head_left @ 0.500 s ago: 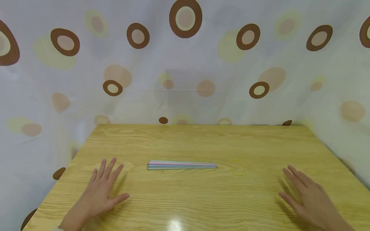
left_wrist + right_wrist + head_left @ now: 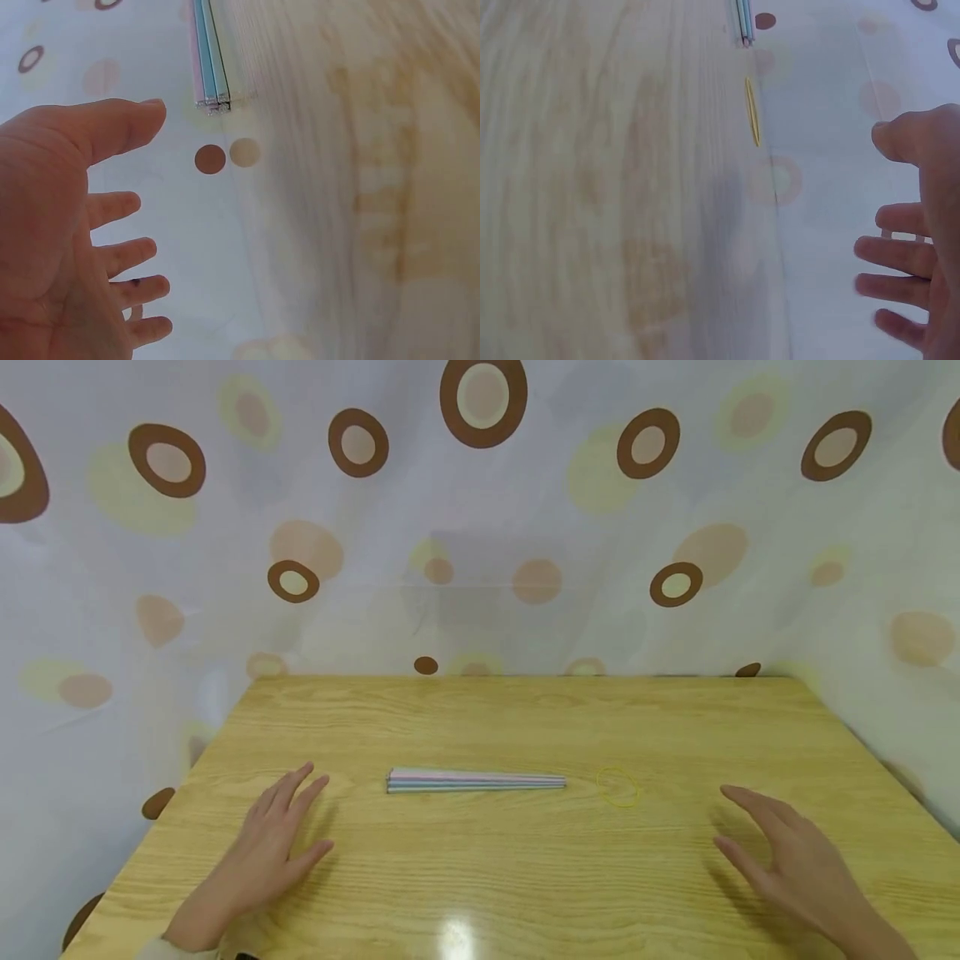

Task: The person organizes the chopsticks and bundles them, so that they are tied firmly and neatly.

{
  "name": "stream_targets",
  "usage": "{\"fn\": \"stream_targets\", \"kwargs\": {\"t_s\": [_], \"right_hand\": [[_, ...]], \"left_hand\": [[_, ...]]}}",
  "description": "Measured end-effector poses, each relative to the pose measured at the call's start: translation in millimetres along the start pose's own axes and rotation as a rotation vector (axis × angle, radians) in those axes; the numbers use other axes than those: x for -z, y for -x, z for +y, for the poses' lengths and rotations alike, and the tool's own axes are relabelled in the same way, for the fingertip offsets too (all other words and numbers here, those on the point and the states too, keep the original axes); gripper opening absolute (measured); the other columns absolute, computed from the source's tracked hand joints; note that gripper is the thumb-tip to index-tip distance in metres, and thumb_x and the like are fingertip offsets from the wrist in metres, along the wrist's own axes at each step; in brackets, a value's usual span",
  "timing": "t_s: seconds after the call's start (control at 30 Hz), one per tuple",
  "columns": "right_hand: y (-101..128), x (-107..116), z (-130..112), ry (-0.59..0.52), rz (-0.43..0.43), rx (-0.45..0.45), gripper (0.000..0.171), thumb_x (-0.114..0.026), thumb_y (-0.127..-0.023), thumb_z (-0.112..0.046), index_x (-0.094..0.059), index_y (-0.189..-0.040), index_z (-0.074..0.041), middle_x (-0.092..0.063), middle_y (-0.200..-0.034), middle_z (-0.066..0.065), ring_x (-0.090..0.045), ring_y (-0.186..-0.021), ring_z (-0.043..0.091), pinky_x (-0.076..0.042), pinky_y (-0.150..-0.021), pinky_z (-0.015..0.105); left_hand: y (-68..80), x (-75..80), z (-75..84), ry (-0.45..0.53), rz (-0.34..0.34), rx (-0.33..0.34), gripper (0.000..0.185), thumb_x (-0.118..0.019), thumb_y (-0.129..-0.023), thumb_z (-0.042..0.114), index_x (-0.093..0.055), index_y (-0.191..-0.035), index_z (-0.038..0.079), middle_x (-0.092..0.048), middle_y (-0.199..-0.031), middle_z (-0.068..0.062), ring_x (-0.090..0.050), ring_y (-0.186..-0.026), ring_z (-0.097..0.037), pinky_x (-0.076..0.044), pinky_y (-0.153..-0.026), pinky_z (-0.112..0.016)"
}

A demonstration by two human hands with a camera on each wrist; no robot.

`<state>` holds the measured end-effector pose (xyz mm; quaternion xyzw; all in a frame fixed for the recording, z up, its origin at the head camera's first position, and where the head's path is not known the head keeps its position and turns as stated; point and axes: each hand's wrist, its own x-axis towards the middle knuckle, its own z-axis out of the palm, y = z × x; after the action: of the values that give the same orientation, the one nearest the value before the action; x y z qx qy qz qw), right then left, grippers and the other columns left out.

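Note:
A flat bundle of pastel straws [image 2: 476,780] lies lengthwise across the middle of the wooden table [image 2: 525,868]; its end shows in the left wrist view [image 2: 208,56]. Just right of it lies a thin yellow rubber band [image 2: 617,787], also seen edge-on in the right wrist view [image 2: 751,111]. My left hand [image 2: 272,843] hovers just above the table left of the straws, fingers straight and spread, holding nothing. My right hand [image 2: 787,858] is lifted a little over the table right of the band, fingers relaxed and empty.
A pale curtain with brown and yellow ovals [image 2: 480,510] hangs behind and beside the table. The table's far edge [image 2: 525,677] meets the curtain; its left and right edges slant toward me.
Both hands have lifted slightly off the table and edged inward toward the straws and band. The straws and the band have not moved.

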<state>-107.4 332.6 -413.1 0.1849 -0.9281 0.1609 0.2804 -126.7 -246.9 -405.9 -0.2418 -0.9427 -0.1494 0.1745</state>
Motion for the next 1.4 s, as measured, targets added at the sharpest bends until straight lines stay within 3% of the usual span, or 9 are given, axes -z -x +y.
{"fn": "stream_targets", "kwargs": {"t_s": [0.1,0.2,0.43,0.8,1.27,1.4], "right_hand": [[-4.0,-4.3,-2.9,-0.050,0.052,0.054,0.063,-0.085,-0.064,-0.012,-0.062,-0.121,-0.001,-0.066,-0.114,0.015,-0.058,-0.099,0.030,-0.037,-0.093,0.020],[-7.5,-6.9,-7.3,-0.087,0.069,0.061,0.062,-0.085,-0.063,-0.008,-0.063,-0.121,-0.002,-0.066,-0.113,0.014,-0.055,-0.100,0.024,-0.023,-0.095,0.005],[-15.8,-7.8,-17.7,-0.113,0.010,0.023,0.056,-0.082,-0.070,-0.010,-0.062,-0.122,-0.002,-0.065,-0.116,0.014,-0.055,-0.102,0.029,-0.022,-0.094,0.006],[-25.5,-16.2,-28.4,-0.194,-0.072,0.031,0.052,-0.080,-0.075,-0.007,-0.060,-0.123,-0.002,-0.063,-0.119,0.011,-0.051,-0.110,0.016,-0.020,-0.095,0.001],[-40.3,-34.1,-37.7,-0.277,-0.143,0.063,0.049,-0.075,-0.081,-0.005,-0.057,-0.126,-0.001,-0.060,-0.123,0.011,-0.052,-0.111,0.027,-0.024,-0.096,0.004],[-43.8,-34.1,-38.6,-0.247,-0.148,0.092,0.048,-0.074,-0.079,0.000,-0.058,-0.124,0.000,-0.061,-0.121,0.011,-0.054,-0.109,0.028,-0.033,-0.093,0.009]], "left_hand": [[-0.4,-1.0,2.1,0.008,0.009,-0.014,0.071,-0.079,-0.077,0.021,-0.046,-0.135,-0.001,-0.040,-0.141,-0.026,-0.042,-0.121,-0.048,-0.038,-0.084,-0.068],[-2.5,-2.1,4.0,0.026,0.014,-0.016,0.069,-0.079,-0.077,0.019,-0.046,-0.133,-0.001,-0.042,-0.139,-0.025,-0.042,-0.121,-0.047,-0.038,-0.084,-0.067],[-13.1,-8.2,9.1,0.068,-0.018,-0.038,0.067,-0.077,-0.080,0.019,-0.045,-0.135,0.000,-0.042,-0.140,-0.025,-0.041,-0.123,-0.046,-0.035,-0.090,-0.067],[-20.5,-9.8,13.3,0.128,-0.083,-0.010,0.062,-0.075,-0.083,0.016,-0.045,-0.133,-0.002,-0.041,-0.142,-0.023,-0.040,-0.126,-0.043,-0.036,-0.091,-0.067],[-31.6,-8.9,12.7,0.144,-0.129,0.005,0.059,-0.073,-0.085,0.017,-0.045,-0.134,-0.003,-0.043,-0.142,-0.022,-0.041,-0.128,-0.041,-0.039,-0.093,-0.064],[-32.0,-12.0,13.6,0.143,-0.137,0.010,0.059,-0.072,-0.086,0.018,-0.045,-0.135,-0.003,-0.042,-0.143,-0.023,-0.042,-0.128,-0.041,-0.039,-0.094,-0.063]]}}
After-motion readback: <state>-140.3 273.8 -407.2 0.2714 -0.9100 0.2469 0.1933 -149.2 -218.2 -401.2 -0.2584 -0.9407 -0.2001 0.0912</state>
